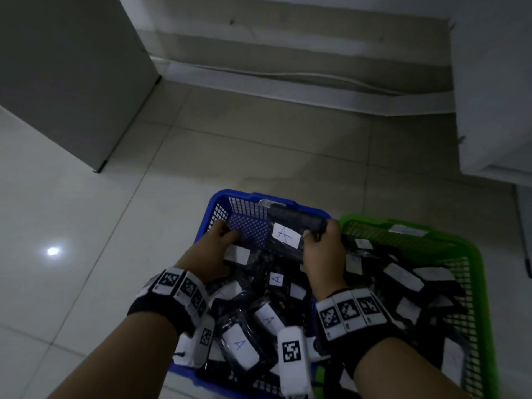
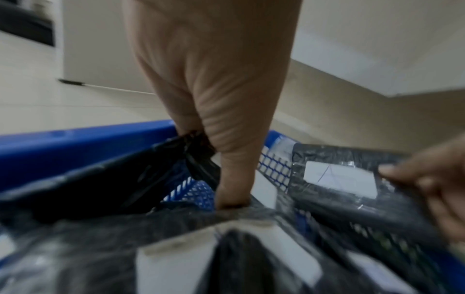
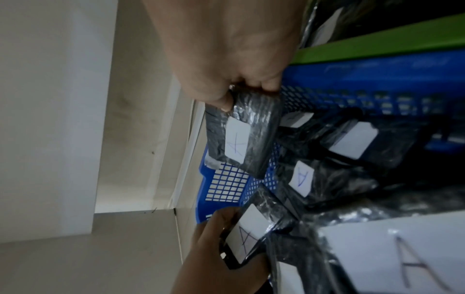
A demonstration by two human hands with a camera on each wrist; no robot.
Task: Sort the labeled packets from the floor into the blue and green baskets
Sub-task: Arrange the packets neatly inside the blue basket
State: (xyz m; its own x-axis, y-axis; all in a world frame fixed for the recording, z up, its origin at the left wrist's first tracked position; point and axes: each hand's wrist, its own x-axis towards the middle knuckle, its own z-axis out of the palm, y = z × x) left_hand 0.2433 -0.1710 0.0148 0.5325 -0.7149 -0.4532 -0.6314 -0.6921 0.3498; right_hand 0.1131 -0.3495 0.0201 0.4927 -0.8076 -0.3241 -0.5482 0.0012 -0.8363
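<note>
A blue basket holds several black packets with white labels marked A. My right hand grips one such black packet by its right edge, label up, over the far part of the blue basket. In the right wrist view the thumb and fingers curl round that packet. My left hand is inside the blue basket at its left side. There it pinches another black packet labelled A, whose plastic bunches under the fingers. A green basket stands against the blue one on the right, also filled with labelled black packets.
Pale tiled floor lies around both baskets. A grey cabinet stands at the back left and a white unit at the back right. A white skirting strip with a cable runs along the far wall.
</note>
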